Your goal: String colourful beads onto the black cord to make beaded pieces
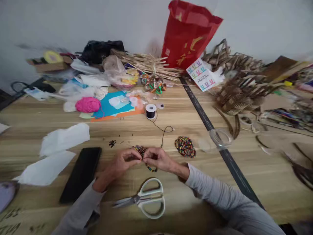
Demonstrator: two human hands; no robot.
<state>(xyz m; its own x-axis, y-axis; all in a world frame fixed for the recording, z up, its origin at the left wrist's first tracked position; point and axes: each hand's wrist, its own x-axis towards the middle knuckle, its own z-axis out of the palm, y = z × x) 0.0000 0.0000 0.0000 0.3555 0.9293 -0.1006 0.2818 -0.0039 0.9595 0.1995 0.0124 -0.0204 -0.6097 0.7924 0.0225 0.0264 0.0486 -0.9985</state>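
My left hand point(122, 161) and my right hand point(158, 159) meet at the middle of the wooden table point(171, 124), fingertips pinched together. Between them runs a strand of small multicoloured beads point(151, 168), which curls below my right fingers. A small beaded piece point(140, 150) lies just behind my fingertips. A flat oval patch of coloured beads point(185, 146) lies to the right of my right hand. A black thread leads from the hands back to a white spool point(151, 111). White-handled scissors point(146, 198) lie in front of my wrists.
A black phone point(81, 173) and white paper sheets point(58, 148) lie left. Pink yarn point(87, 104) and blue and orange paper point(114, 109) sit behind. A red bag point(188, 32), straw bundles point(146, 63), woven baskets point(234, 88) and a clear tape roll point(221, 138) crowd the back and right.
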